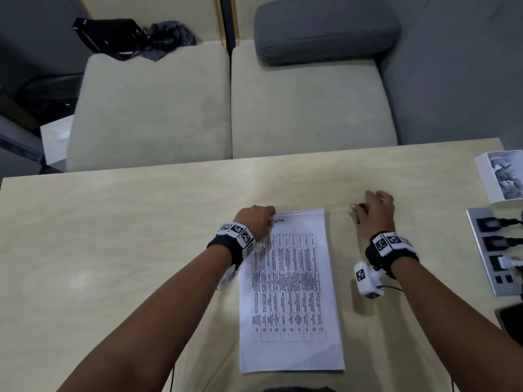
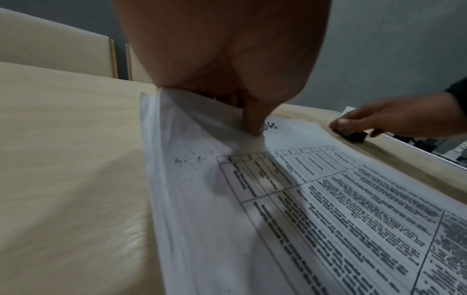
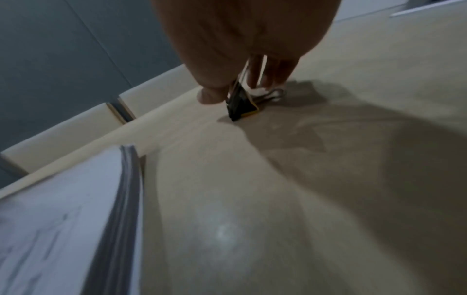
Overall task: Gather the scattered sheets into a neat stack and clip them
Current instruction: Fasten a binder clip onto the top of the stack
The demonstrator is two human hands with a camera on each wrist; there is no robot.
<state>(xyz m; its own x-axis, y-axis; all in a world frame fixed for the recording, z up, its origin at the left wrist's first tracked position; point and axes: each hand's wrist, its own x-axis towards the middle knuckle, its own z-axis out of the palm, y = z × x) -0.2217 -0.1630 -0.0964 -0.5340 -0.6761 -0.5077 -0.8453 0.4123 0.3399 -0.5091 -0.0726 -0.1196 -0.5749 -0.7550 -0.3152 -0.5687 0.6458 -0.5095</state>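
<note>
A neat stack of white sheets [image 1: 288, 292] printed with a table lies lengthwise on the light wooden table [image 1: 127, 236]. My left hand [image 1: 259, 219] pinches the stack's far left corner; in the left wrist view the thumb [image 2: 252, 119] presses on top and lifts that corner of the stack [image 2: 278, 209] a little. My right hand [image 1: 373, 206] is to the right of the stack's far end and pinches a black binder clip [image 3: 240, 105] that touches the table. From the left wrist the clip [image 2: 351, 135] shows under the right hand [image 2: 394, 119]. The stack's edge [image 3: 126, 189] shows at left.
A power strip [image 1: 495, 250] with plugs lies at the table's right edge, a white box [image 1: 501, 176] beyond it, and a dark phone [image 1: 512, 321] nearer me. Beige sofa seats [image 1: 226, 108] with a grey cushion [image 1: 325, 32] and a black bag [image 1: 113, 35] stand beyond the table.
</note>
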